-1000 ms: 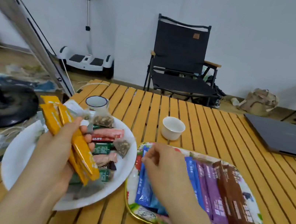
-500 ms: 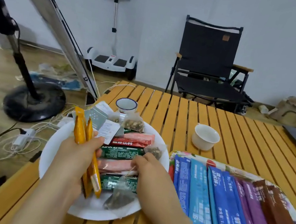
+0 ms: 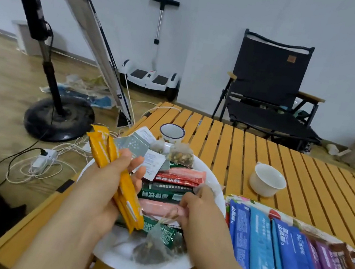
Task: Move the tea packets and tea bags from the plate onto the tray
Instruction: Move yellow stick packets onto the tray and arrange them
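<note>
A white plate [image 3: 208, 174] holds red, green and pink tea packets [image 3: 178, 178] and mesh tea bags [image 3: 154, 247]. My left hand [image 3: 102, 190] is above the plate's left side, shut on a bundle of orange tea packets [image 3: 104, 150]. My right hand [image 3: 201, 210] rests on the plate's right part, fingers pinching at the end of a pink packet [image 3: 158, 208]. To the right lies a floral tray [image 3: 253, 204] with blue, purple and brown packets [image 3: 280, 255] laid side by side.
A white cup [image 3: 267, 180] stands on the slatted wooden table [image 3: 304, 177] behind the tray. An enamel mug [image 3: 172, 133] sits behind the plate. A fan stand [image 3: 58, 115], cables, a scooter and a black folding chair [image 3: 269, 90] are beyond the table.
My right hand left the tray and came over to the plate, reaching the pink packet. The view swung left. My left hand keeps hold of the orange packets.
</note>
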Demonstrator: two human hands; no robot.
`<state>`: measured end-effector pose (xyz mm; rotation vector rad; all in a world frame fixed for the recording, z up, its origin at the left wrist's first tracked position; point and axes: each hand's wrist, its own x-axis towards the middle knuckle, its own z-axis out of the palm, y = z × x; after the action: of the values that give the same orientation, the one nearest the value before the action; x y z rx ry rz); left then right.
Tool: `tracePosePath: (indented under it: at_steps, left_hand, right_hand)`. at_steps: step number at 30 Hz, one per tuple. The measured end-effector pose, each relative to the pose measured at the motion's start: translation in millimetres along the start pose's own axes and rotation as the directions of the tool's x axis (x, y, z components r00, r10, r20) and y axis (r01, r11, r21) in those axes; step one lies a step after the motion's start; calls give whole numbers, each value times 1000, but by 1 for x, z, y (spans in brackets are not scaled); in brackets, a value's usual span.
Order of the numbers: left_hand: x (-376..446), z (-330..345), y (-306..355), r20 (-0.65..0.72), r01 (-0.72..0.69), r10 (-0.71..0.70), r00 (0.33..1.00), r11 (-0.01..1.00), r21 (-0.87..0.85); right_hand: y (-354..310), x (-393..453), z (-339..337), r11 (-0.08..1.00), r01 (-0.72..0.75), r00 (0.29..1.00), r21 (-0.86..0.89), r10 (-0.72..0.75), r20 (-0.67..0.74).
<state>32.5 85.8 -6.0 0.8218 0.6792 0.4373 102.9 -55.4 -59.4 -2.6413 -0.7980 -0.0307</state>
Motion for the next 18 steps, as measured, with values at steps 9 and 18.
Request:
tracePosePath:
  at_steps: [9,18]
  left_hand:
    - [8,-8,8,-88,0,-9,996,995,-103]
    - [-2,-1,4,6,147,-147,989,986,-84]
  right_hand:
    - [9,-2,-20,974,143,990,174,-141,-20]
    - [5,-6,-56,705,17,970,709,159,-182]
